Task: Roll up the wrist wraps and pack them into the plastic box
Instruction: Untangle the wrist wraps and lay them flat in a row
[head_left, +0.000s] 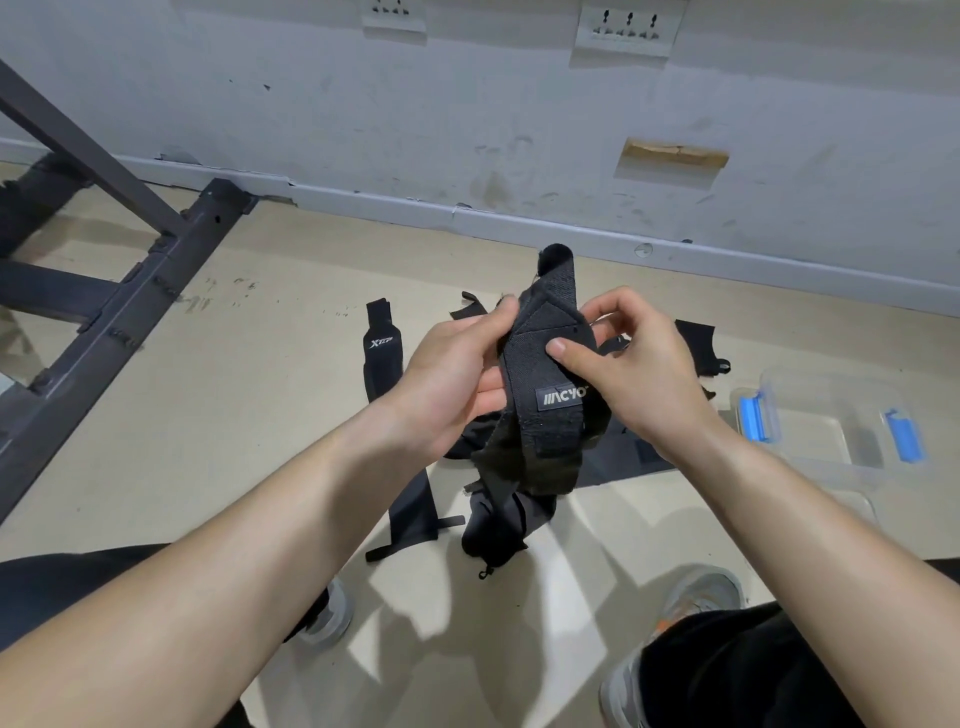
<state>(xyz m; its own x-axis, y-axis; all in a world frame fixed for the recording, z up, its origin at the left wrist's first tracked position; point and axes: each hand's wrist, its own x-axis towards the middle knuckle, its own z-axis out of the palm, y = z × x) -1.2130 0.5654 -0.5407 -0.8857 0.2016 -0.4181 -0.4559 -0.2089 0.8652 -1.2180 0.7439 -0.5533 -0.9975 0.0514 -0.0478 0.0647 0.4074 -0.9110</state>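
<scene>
I hold a black wrist wrap (540, 374) with a grey logo patch up in front of me, above the floor. My left hand (452, 379) grips its left edge. My right hand (623, 369) pinches its upper right part, thumb on the front. The wrap's top end sticks up and its tail hangs down. Several other black wrist wraps lie flat on the floor beneath, one with a white logo (383, 353) at the left. A clear plastic box (831, 415) with blue latches sits open on the floor at the right.
A dark metal frame (130, 291) stands on the floor at the left. The grey wall and skirting board (519, 218) run across the back. My grey shoes (696, 597) and dark shorts show at the bottom.
</scene>
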